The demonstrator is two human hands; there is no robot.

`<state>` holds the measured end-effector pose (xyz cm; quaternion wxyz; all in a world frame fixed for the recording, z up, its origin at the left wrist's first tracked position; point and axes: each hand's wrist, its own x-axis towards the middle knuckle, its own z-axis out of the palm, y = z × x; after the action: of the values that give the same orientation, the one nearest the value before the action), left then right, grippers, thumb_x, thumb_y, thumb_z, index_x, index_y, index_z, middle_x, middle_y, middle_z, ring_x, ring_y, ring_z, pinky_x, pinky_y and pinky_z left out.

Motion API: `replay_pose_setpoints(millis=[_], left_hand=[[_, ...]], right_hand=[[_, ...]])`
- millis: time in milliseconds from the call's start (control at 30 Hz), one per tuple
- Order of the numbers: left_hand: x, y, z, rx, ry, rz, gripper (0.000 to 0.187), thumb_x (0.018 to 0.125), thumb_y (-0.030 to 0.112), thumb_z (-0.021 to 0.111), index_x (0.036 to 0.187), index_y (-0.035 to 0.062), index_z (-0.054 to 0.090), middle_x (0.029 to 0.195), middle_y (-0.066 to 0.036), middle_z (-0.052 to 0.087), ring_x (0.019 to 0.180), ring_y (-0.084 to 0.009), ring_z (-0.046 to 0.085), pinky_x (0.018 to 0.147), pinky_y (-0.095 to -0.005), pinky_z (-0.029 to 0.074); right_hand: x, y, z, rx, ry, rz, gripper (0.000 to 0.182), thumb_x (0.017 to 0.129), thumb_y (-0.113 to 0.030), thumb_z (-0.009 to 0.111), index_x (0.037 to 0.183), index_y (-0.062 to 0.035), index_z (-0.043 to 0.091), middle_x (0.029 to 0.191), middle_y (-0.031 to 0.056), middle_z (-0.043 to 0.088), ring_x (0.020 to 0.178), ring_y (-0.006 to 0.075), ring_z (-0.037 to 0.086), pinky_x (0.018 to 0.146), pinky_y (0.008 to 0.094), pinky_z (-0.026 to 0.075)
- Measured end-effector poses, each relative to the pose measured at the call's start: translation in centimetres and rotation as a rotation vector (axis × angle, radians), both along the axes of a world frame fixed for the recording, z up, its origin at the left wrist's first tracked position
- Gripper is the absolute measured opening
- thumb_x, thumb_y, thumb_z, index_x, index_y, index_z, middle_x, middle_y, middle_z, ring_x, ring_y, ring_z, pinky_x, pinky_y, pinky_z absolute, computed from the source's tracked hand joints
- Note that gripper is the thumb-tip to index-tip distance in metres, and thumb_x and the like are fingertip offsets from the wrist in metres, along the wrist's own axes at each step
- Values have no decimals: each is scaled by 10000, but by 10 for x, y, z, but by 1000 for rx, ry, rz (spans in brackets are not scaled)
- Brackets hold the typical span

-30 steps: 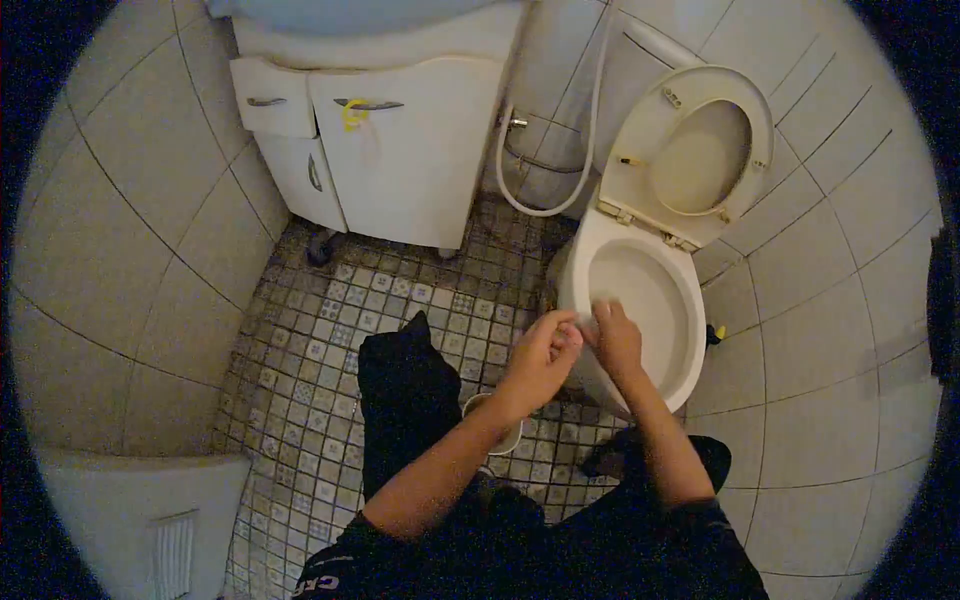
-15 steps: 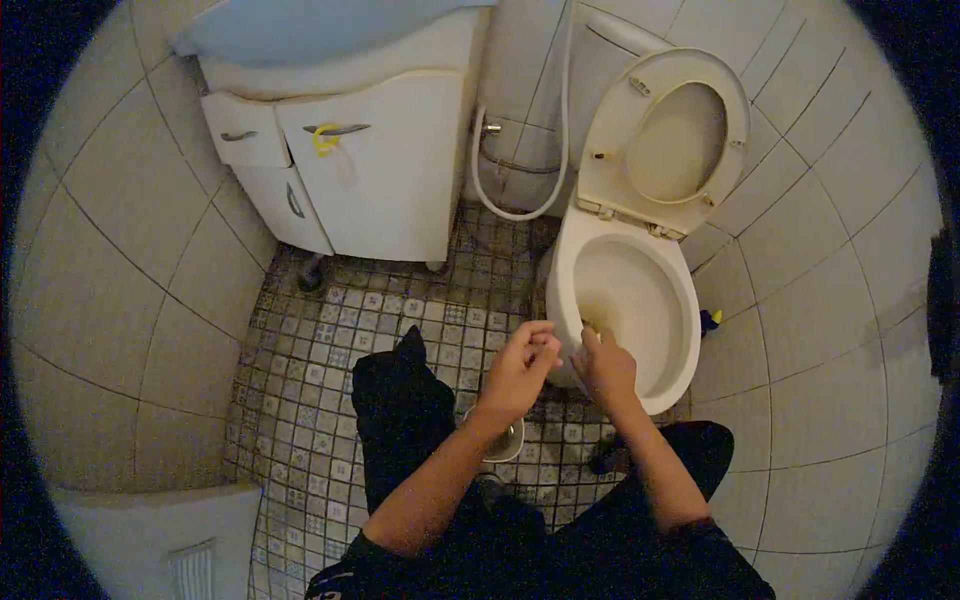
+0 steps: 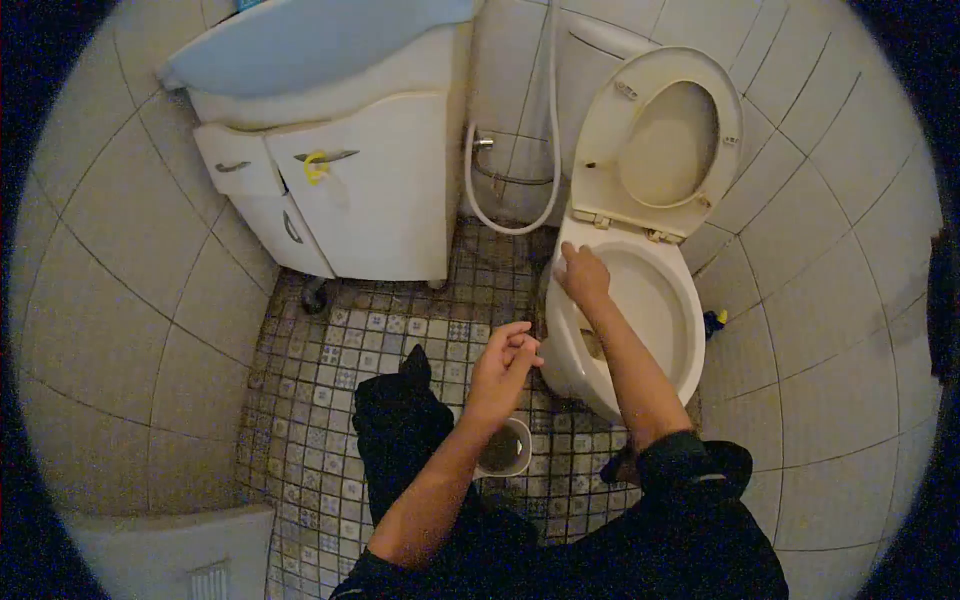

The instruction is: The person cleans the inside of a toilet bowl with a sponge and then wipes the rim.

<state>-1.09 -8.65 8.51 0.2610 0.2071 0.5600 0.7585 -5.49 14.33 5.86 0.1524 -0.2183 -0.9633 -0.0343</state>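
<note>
Clearly off-white and glossy, the toilet bowl (image 3: 650, 300) sits at three o'clock in the view, a brownish patch (image 3: 592, 343) at its eight o'clock partly hidden by the right forearm. The right hand (image 3: 585, 272) touches the rim at ten o'clock, higher than half a second ago, when it was at the near left side; its fingers point down, and whether they grip anything cannot be told. The raised seat (image 3: 612, 190) stands towards twelve. At eight, apart from the bowl, the left hand (image 3: 505, 365) is half curled, its grip unclear. The bucket (image 3: 526, 455), now less covered, lies at seven, contents murky.
</note>
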Motion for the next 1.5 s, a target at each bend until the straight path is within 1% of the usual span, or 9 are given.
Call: replay_pose_setpoints(millis=[133,233,467,633,867,1033,1233,1433,1500], left_hand=[[4,4,-6,121,14,-50,293,840,130,479,1094,2,404,864,-57,513,725,-120,536,674,-235,427],[9,5,1,84,-1,-74,293,841,125,477,1096,4,401,872,-58,508,735,-120,535,679,-233,424],[2,15,-8,87,6,-66,306,833,94,474,1112,3,386,869,-50,496,745,-118,533,699,-240,432],[-7,27,-3,16,-17,-81,318,830,109,485,1116,7,387,870,-46,496,755,-123,534,710,-248,435],[-6,41,-4,-17,66,-78,300,829,145,497,1090,21,418,857,-38,506,723,-118,541,679,-234,431],[5,46,-7,-26,66,-61,296,830,141,491,1079,2,415,845,-47,511,718,-117,538,671,-242,436],[13,45,-9,-36,37,-88,302,834,141,488,1081,-9,402,829,-52,512,726,-114,526,685,-244,434],[7,48,-18,-57,151,-86,356,831,284,492,1096,56,422,896,-48,548,745,-125,547,616,-235,412],[8,48,-13,-80,127,-79,318,834,216,488,1085,31,422,876,-50,539,730,-118,538,624,-228,416]], right_hand=[[69,-51,7,6,-219,-3,331,732,-222,537,1049,-134,496,888,176,523,683,335,571,569,399,476],[71,-59,13,-57,-191,-44,330,736,-213,536,1049,-120,480,892,196,515,693,341,570,571,402,473],[-31,13,4,-77,53,-74,424,679,-260,624,1042,-128,448,885,166,517,696,325,573,577,398,475],[-33,19,4,-106,49,-93,453,662,-266,643,1041,-115,446,857,168,520,717,330,566,595,409,465],[67,-31,20,-137,-139,-35,411,660,-263,613,1031,-144,483,886,150,527,788,321,557,615,406,468],[154,-47,25,-265,-145,63,367,683,-258,588,1012,-133,483,906,166,524,734,332,565,580,433,470],[220,-52,37,-283,-294,-49,374,691,-273,582,1021,-133,475,895,162,524,671,331,571,562,441,469],[154,-42,1,-278,30,135,346,683,-274,585,979,-131,478,841,157,510,643,347,562,533,452,456],[137,-48,3,-157,-21,138,351,675,-280,589,971,-128,476,825,154,513,655,328,563,550,441,455]])
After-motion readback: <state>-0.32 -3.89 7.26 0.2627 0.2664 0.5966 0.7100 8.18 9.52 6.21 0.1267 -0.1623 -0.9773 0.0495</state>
